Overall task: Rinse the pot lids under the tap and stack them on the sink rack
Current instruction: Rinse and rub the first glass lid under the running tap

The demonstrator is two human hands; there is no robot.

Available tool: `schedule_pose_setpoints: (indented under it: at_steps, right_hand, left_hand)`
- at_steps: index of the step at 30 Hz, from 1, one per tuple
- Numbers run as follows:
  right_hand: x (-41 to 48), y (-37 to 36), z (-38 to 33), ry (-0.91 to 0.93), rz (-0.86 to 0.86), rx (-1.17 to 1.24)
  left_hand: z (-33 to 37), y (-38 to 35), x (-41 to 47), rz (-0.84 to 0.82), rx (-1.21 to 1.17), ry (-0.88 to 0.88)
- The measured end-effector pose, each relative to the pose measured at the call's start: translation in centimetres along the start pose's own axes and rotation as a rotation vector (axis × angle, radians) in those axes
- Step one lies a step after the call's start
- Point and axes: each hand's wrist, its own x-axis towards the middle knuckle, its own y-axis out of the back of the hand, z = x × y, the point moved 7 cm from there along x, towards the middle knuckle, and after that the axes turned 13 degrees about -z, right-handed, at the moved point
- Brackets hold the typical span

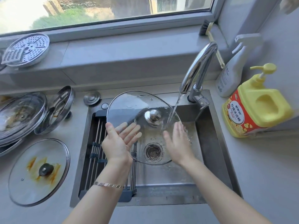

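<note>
You are holding the glass pot lid (129, 104) tilted over the steel sink (208, 136), both hands flat with straight fingers, gripping nothing. Your left hand (119, 141) is supporting its left rim and your right hand (178, 143) is pressing its right rim. Just beyond your right fingertips, water from the tap (199, 65) is striking the glass. Left of your left fingers, the sink rack (95, 143) is lying across the basin.
</note>
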Motion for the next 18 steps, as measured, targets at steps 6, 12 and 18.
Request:
schedule_pose_setpoints:
  at_steps: [6,12,18]
  right_hand:
    - [-2.4,-2.0,-2.4,0.173,-0.037,-0.181]
    - [-0.1,1.0,1.7,-0.173,0.030,0.047]
    - [-2.9,-1.6,-3.7,0.115,0.085,-0.169]
  left_hand:
    - [-0.4,-0.5,-0.3,0.020,-0.015,0.014]
    - [-1.1,-0.7,-0.4,0.016,-0.058,0.037]
    - [-1.9,-2.0,-0.9,-0.001,-0.065,0.062]
